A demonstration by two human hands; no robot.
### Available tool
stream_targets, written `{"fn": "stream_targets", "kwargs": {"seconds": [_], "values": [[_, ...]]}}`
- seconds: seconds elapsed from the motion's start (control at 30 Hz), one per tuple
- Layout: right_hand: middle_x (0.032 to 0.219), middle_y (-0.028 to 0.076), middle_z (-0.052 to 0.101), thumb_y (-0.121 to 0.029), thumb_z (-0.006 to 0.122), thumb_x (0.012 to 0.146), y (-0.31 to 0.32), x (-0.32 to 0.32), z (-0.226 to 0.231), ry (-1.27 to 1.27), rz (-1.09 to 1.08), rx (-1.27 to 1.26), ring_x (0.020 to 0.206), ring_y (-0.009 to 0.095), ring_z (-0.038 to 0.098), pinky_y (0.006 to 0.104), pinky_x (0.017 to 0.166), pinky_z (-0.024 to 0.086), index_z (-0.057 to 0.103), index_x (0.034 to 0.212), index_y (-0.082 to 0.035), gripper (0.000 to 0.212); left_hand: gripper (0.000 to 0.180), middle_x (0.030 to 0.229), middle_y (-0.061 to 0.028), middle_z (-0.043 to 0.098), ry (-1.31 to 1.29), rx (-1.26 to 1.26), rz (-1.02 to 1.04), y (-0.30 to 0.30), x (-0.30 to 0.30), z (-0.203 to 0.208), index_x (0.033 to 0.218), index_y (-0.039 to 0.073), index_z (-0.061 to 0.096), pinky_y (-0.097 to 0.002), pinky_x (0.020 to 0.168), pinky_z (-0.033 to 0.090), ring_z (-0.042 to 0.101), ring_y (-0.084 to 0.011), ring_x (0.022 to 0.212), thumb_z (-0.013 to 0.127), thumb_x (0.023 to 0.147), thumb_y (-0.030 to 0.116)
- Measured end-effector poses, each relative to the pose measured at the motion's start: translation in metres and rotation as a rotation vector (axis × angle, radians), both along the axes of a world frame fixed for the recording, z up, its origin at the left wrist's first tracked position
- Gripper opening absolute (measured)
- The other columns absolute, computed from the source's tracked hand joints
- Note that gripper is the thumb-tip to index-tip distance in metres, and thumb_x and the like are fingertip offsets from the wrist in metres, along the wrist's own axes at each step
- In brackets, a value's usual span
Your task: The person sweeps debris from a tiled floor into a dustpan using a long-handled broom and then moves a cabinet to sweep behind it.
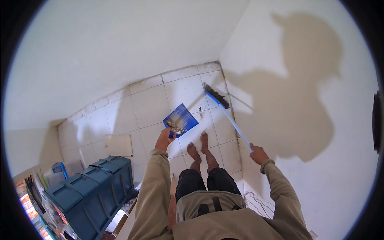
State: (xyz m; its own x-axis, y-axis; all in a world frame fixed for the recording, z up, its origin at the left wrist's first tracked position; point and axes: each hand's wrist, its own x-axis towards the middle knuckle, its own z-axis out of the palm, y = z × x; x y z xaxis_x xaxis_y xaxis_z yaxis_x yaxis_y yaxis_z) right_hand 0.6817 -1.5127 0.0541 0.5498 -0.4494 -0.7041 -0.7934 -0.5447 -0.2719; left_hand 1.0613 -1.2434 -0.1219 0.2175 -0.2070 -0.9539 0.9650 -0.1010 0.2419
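My left hand [164, 139] is closed round the short handle of a blue dustpan [185, 116], held in front of my feet. Grey and brown debris [175, 125] lies in the pan, mostly toward its handle end. In my right hand [259, 154] is the end of the pale blue stick of a broom [233, 122]. Its dark bristles [217, 96] are near the far right corner, close to the right wall. A small dark bit of dirt [200, 109] lies on the tiles between the pan and the broom head.
White floor tiles [150, 102] meet a far wall [120, 52] and a right wall [336, 180] along a dirty edge. At the lower left stands a large dark teal lidded box [90, 192], beside other household things. Loose white cables [258, 202] lie by the right wall.
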Motion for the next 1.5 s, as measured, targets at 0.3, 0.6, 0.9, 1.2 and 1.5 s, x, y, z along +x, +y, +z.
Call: {"fn": "stream_targets", "kwargs": {"seconds": [0.3, 0.6, 0.9, 1.2, 1.5], "values": [[0.078, 0.019, 0.058, -0.017, 0.049, 0.074, 0.058, 0.012, 0.033, -0.112, 0.021, 0.161, 0.071, 0.032, 0.055, 0.0409, 0.069, 0.044, 0.04, 0.126, -0.002, 0.055, 0.023, 0.081, -0.0141, 0.044, 0.005, -0.024, -0.011, 0.002, 0.004, -0.036, 0.095, 0.0, 0.039, -0.0258, 0.042, 0.042, 0.048, -0.0208, 0.06, 0.049, 0.074, 0.001], [0.064, 0.013, 0.056, -0.015, 0.052, 0.074, 0.046, -0.013, 0.099, -0.337, -0.136, 0.233, 0.054, 0.026, 0.052, 0.039, 0.06, 0.045, 0.042, 0.126, -0.006, 0.054, 0.022, 0.076, -0.0131, 0.044, 0.033, -0.014, 0.095, 0.025, 0.007, -0.011, 0.093, -0.002, 0.039, -0.0257, 0.042, 0.042, 0.048, -0.021, 0.059, 0.05, 0.075, 0.003], [0.082, 0.023, 0.059, -0.015, 0.051, 0.073, 0.067, 0.041, 0.043, -0.066, 0.059, 0.219, 0.077, 0.038, 0.057, 0.0461, 0.072, 0.044, 0.04, 0.126, -0.004, 0.055, 0.02, 0.075, -0.0125, 0.044, 0.128, -0.016, 0.148, 0.034, 0.003, -0.019, 0.092, -0.002, 0.038, -0.0238, 0.041, 0.041, 0.047, -0.0196, 0.058, 0.049, 0.076, 0.003], [0.078, 0.02, 0.061, -0.016, 0.054, 0.073, 0.06, 0.012, 0.122, -0.255, -0.158, 0.313, 0.068, 0.034, 0.058, 0.0435, 0.067, 0.046, 0.046, 0.122, -0.005, 0.051, 0.023, 0.075, -0.0124, 0.044, 0.107, -0.027, 0.161, 0.093, 0.003, -0.013, 0.093, -0.001, 0.039, -0.0231, 0.04, 0.041, 0.048, -0.0194, 0.057, 0.05, 0.075, 0.005], [0.089, 0.022, 0.06, -0.016, 0.053, 0.072, 0.083, 0.048, 0.066, -0.073, 0.069, 0.267, 0.08, 0.037, 0.058, 0.041, 0.076, 0.045, 0.047, 0.12, -0.003, 0.05, 0.033, 0.078, -0.0139, 0.043, 0.069, -0.038, 0.17, 0.102, -0.014, -0.019, 0.101, -0.001, 0.033, -0.0203, 0.04, 0.039, 0.048, -0.0198, 0.057, 0.051, 0.075, 0.005]]}}
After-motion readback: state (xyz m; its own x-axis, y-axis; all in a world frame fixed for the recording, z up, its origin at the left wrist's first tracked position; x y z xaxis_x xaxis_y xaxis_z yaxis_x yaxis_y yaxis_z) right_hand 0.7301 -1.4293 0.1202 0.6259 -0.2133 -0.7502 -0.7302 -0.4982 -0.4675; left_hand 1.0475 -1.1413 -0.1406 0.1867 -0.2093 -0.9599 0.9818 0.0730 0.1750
